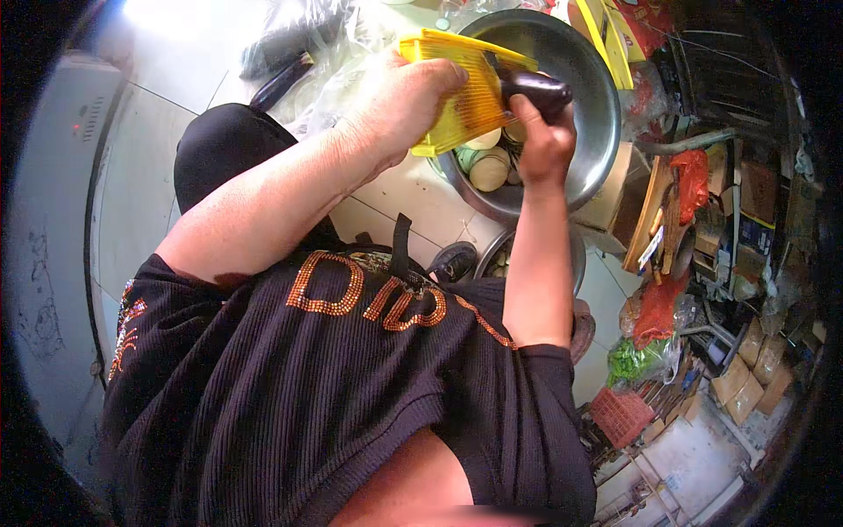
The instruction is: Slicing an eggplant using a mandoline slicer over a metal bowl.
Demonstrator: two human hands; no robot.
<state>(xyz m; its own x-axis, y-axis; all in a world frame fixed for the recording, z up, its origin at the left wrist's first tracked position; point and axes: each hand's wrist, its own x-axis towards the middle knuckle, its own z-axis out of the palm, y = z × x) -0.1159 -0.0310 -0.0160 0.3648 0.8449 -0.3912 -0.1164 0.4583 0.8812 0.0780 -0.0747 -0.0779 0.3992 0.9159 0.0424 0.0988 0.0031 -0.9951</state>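
My left hand (421, 92) grips the near end of a yellow plastic slicer (484, 85), held tilted above a wide metal basin (602, 132). In my right hand (548, 135) is a dark purple eggplant (543, 92), its inner end against the slicer. Round pale eggplant slices (489, 172) lie in the basin below the slicer. Another dark eggplant (282, 84) rests near clear plastic bags, left of my left arm.
A second metal bowl (578, 253) with pale pieces stands below the basin, beside a dark shoe (456, 261). Cardboard boxes (609, 197), a red plastic basket (621, 416) and leafy greens in a bag (632, 362) are at the right. A white cabinet (59, 197) stands at the left.
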